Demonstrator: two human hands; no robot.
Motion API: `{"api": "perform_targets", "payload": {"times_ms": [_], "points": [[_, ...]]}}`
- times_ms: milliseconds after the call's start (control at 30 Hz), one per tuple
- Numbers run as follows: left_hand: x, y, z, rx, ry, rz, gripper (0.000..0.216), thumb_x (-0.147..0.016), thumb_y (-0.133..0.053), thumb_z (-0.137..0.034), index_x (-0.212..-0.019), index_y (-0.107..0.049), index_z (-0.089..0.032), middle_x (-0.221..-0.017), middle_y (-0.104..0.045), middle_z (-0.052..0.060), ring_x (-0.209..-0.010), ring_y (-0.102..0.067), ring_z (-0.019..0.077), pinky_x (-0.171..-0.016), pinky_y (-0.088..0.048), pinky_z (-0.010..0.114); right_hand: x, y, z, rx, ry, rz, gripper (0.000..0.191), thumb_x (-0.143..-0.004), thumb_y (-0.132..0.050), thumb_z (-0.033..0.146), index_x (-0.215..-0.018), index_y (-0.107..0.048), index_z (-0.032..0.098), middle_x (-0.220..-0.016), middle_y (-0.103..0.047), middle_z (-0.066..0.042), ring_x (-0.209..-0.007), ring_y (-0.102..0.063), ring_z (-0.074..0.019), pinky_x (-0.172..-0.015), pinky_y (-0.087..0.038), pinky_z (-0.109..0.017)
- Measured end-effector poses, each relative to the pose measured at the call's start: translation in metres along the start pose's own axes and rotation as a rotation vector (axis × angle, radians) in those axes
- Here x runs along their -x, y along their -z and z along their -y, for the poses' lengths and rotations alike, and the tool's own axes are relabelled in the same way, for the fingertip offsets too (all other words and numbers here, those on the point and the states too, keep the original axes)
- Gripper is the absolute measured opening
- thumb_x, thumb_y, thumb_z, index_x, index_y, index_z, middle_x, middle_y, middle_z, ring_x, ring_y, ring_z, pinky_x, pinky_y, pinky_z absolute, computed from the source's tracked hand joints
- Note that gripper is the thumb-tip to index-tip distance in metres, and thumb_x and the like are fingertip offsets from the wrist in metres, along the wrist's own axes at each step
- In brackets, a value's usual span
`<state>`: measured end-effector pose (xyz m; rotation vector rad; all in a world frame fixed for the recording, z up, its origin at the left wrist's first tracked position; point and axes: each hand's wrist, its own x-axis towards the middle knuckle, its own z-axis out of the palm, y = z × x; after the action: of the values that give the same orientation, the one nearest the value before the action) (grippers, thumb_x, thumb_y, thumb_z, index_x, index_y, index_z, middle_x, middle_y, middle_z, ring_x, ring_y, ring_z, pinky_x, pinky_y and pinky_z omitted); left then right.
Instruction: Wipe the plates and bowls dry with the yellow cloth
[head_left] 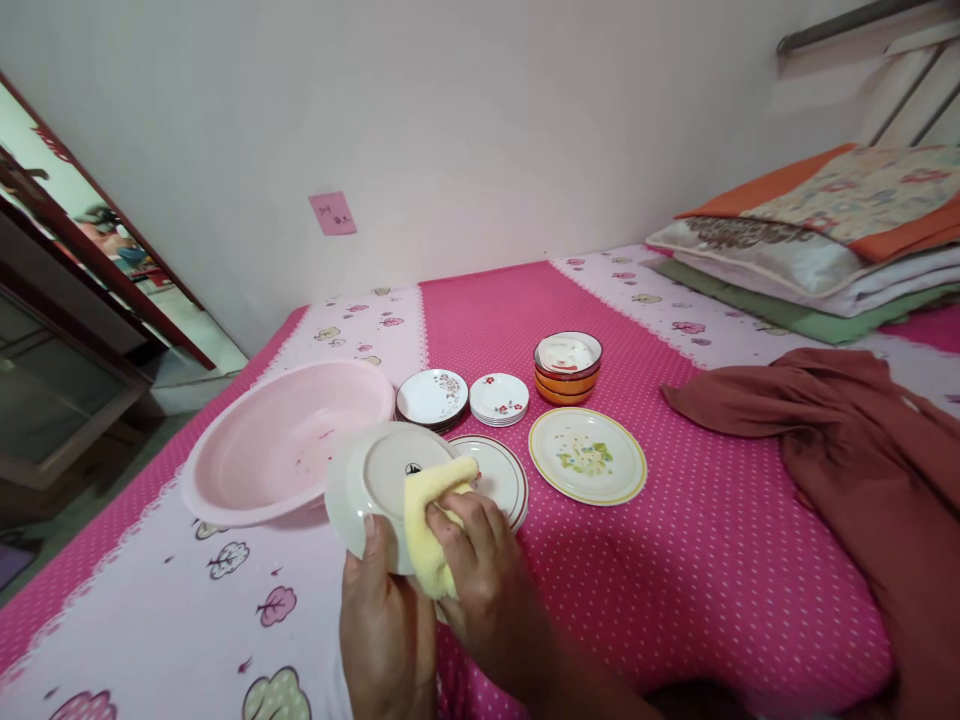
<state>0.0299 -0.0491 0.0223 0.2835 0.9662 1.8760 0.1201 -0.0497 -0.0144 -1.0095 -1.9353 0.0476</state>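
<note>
A white plate (356,490) is tilted up with its underside and small dark mark facing me. My left hand (382,620) grips its lower edge, thumb on the underside. Bunched in my right hand (487,570) is a pale yellow cloth (427,530), pressed against the plate's right part. Behind the plate, partly covered, lies a plate with dark red rings (510,480). To the right rests a yellow-rimmed plate (587,456) with a printed picture. Beyond them stand dark-rimmed floral plates (427,392), a stack of small flowered plates (498,396) and stacked orange bowls (568,385).
A large pink basin (225,440) stands on the bed at the left. Rumpled reddish-brown fabric (840,480) lies at the right, with folded bedding and a cushion (840,230) behind it. A white wall (480,130) closes off the back; a doorway opens at far left.
</note>
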Motion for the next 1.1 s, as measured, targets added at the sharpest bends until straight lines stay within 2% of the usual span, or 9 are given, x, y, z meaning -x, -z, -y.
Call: {"api": "perform_targets", "payload": {"times_ms": [233,367,467,533,633,733,800,933,1100], "points": [[0.003,0.003,0.005,-0.222,-0.094,0.114,0.044,-0.086,-0.083,-0.045,-0.124,-0.075,-0.023,-0.112,-0.08,0.004,-0.098,-0.075,0.0196,-0.087,-0.06,0.025,-0.008,0.017,-0.016,-0.174,0.045,-0.045,0.033,-0.093,-0.054,0.014,-0.126,-0.056,0.017,-0.116,-0.065,-0.014,-0.108,-0.06,-0.0294,-0.097,-0.055,-0.047],[0.001,-0.002,0.012,-0.22,-0.014,0.229,0.049,-0.088,-0.081,-0.046,-0.133,-0.072,-0.03,-0.13,-0.076,0.005,-0.123,-0.07,0.024,-0.095,-0.058,0.027,-0.012,0.02,-0.032,-0.221,-0.034,-0.142,0.036,-0.087,-0.058,0.01,-0.122,-0.058,0.019,-0.115,-0.066,-0.012,-0.111,-0.063,-0.0277,-0.097,-0.055,-0.043],[-0.003,-0.003,0.018,-0.194,0.045,0.255,0.051,-0.086,-0.084,-0.045,-0.132,-0.073,-0.028,-0.145,-0.069,0.009,-0.136,-0.063,0.0279,-0.102,-0.056,0.031,-0.014,0.024,-0.049,-0.364,-0.291,-0.239,0.033,-0.081,-0.061,0.015,-0.114,-0.063,0.02,-0.108,-0.07,-0.008,-0.104,-0.067,-0.0271,-0.092,-0.058,-0.041],[-0.01,0.002,0.022,-0.26,-0.01,0.146,0.049,-0.082,-0.087,-0.042,-0.126,-0.075,-0.025,-0.142,-0.07,0.01,-0.127,-0.068,0.0273,-0.097,-0.057,0.032,-0.015,0.027,-0.061,-0.574,-0.566,-0.256,0.026,-0.08,-0.066,0.024,-0.106,-0.066,0.02,-0.093,-0.071,-0.004,-0.086,-0.069,-0.0248,-0.078,-0.06,-0.036],[-0.025,0.018,0.028,-0.407,-0.122,-0.03,0.051,-0.08,-0.089,-0.038,-0.125,-0.073,-0.023,-0.123,-0.075,0.009,-0.102,-0.074,0.0207,-0.084,-0.057,0.029,-0.016,0.031,-0.076,-0.865,-0.883,-0.276,0.035,-0.072,-0.075,0.035,-0.101,-0.069,0.017,-0.082,-0.072,-0.002,-0.072,-0.067,-0.0221,-0.064,-0.057,-0.032],[-0.041,0.034,0.032,-0.438,-0.083,0.088,0.063,-0.076,-0.091,-0.04,-0.131,-0.067,-0.021,-0.1,-0.077,0.006,-0.086,-0.074,0.0204,-0.074,-0.056,0.029,-0.016,0.032,-0.086,-0.983,-1.01,-0.334,0.044,-0.059,-0.081,0.035,-0.098,-0.071,0.016,-0.081,-0.076,-0.003,-0.07,-0.068,-0.0225,-0.065,-0.057,-0.032],[-0.049,0.041,0.034,-0.448,-0.029,0.182,0.059,-0.073,-0.092,-0.044,-0.121,-0.07,-0.018,-0.088,-0.076,0.003,-0.074,-0.07,0.0177,-0.066,-0.052,0.027,-0.016,0.032,-0.091,-1.026,-1.057,-0.341,0.044,-0.056,-0.082,0.034,-0.095,-0.072,0.016,-0.079,-0.077,-0.003,-0.068,-0.069,-0.0229,-0.065,-0.057,-0.032],[-0.054,0.047,0.034,-0.439,0.096,0.217,0.046,-0.067,-0.094,-0.049,-0.093,-0.074,-0.015,-0.066,-0.069,-0.003,-0.054,-0.054,0.0105,-0.056,-0.044,0.024,-0.014,0.029,-0.095,-1.098,-1.078,-0.29,0.045,-0.058,-0.083,0.034,-0.098,-0.074,0.015,-0.082,-0.08,-0.006,-0.07,-0.072,-0.0244,-0.067,-0.058,-0.033],[-0.054,0.048,0.015,-0.441,-0.026,0.106,0.046,-0.067,-0.093,-0.048,-0.096,-0.077,-0.016,-0.073,-0.071,-0.002,-0.062,-0.057,0.0121,-0.057,-0.044,0.023,-0.011,0.026,-0.097,-1.309,-1.034,-0.008,0.048,-0.065,-0.085,0.043,-0.103,-0.075,0.015,-0.087,-0.082,-0.007,-0.076,-0.076,-0.0247,-0.074,-0.06,-0.034]]}}
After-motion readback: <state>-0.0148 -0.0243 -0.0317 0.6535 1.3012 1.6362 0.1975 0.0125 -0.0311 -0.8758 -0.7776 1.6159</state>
